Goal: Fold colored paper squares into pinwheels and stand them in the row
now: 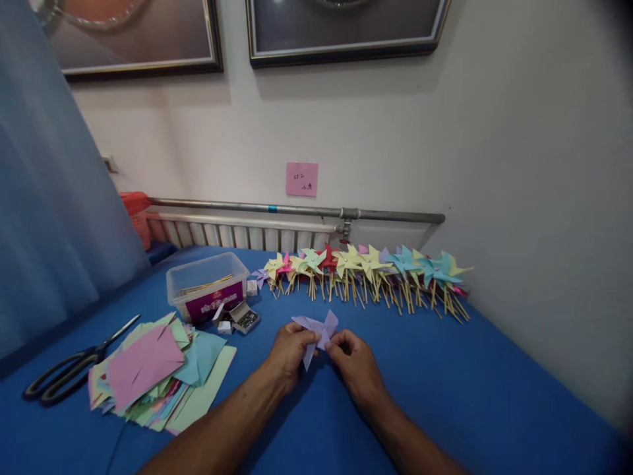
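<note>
My left hand (289, 349) and my right hand (352, 357) meet at the middle of the blue table (445, 382), both pinching a folded lavender paper pinwheel (316, 328). The paper's points stick up and out between my fingers. My fingertips cover its centre, so I cannot see a pin or a stick there. A long row of finished pinwheels (366, 270) in yellow, teal, pink and red, each on a wooden stick, lies along the far edge of the table behind my hands.
A loose stack of coloured paper squares (153, 373) lies at the left, with black-handled scissors (74, 369) beside it. A clear plastic box (208, 285) holding sticks and small boxes of pins (242, 318) sit behind the stack. A pink note (301, 179) hangs on the wall above a pipe.
</note>
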`<state>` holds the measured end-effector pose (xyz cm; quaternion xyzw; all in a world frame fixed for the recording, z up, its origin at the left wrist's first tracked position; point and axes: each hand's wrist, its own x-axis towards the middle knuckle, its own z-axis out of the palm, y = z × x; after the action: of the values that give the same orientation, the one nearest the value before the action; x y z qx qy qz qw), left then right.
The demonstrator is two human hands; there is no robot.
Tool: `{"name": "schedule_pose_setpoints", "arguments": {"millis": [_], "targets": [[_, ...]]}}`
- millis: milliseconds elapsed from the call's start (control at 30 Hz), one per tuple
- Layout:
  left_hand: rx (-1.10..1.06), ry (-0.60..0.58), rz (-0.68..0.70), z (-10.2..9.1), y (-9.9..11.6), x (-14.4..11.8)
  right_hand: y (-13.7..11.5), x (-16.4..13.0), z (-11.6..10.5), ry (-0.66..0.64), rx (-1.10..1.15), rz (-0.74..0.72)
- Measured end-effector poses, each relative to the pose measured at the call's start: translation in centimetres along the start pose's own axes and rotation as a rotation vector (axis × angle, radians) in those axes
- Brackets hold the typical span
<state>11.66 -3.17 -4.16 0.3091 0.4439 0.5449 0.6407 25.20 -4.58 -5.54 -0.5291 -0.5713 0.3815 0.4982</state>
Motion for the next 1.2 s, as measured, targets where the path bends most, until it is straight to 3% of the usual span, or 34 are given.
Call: {"name": "schedule_pose_setpoints", "arguments": {"millis": [267, 467, 600, 833, 1200], "targets": [[0.023, 0.001, 0.014, 0.2, 0.0, -0.2, -0.4, -0.1, 0.0, -0.006, -0.077, 0.028], [0.041, -0.006, -0.007, 0.0, -0.1, 0.0, -0.3, 0.2, -0.2, 0.031, 0.159, 0.061], [0.062, -0.071, -0.009, -0.1, 0.1, -0.1, -0.1, 0.8, -0.6, -0.095, 0.397, 0.175], [0.122, -0.143, -0.053, -0.3, 0.6, -0.4, -1.0, 0.3, -1.4, -0.288, 0.424, 0.224], [0.069, -0.205, -0.048, -0.2, 0.4, -0.2, 0.5, 0.7, -0.9, -0.214, 0.412, 0.215]]}}
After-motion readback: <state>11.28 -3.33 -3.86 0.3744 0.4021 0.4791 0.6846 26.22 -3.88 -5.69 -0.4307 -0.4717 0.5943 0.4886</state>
